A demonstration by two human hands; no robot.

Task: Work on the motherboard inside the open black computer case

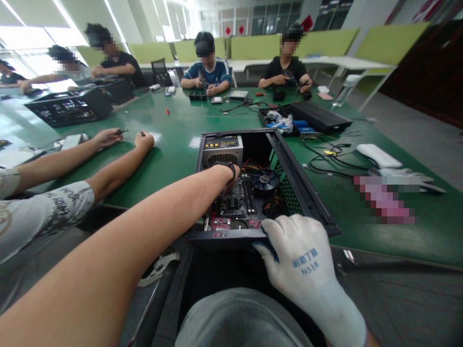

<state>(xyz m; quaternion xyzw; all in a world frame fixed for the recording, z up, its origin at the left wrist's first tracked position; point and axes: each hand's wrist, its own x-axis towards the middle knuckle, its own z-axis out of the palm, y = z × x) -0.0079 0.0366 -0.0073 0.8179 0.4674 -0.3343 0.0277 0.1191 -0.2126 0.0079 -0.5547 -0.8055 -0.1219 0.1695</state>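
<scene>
An open black computer case (307,193) lies on the green table (173,140) in front of me, with a motherboard (235,205), a round cooler fan (265,180) and a grey power supply (222,149) inside. My bare left hand (231,180), a black band on its wrist, reaches down into the case over the motherboard; its fingers are hidden. My right hand (296,250) wears a white glove and grips the case's near edge, fingers curled over the rim.
A neighbour's two bare arms (108,164) rest on the table to my left. Several people sit round the far side. Another black case (68,107) stands far left, an open one (311,118) far right, with loose cables (325,159) and white gloves (401,176).
</scene>
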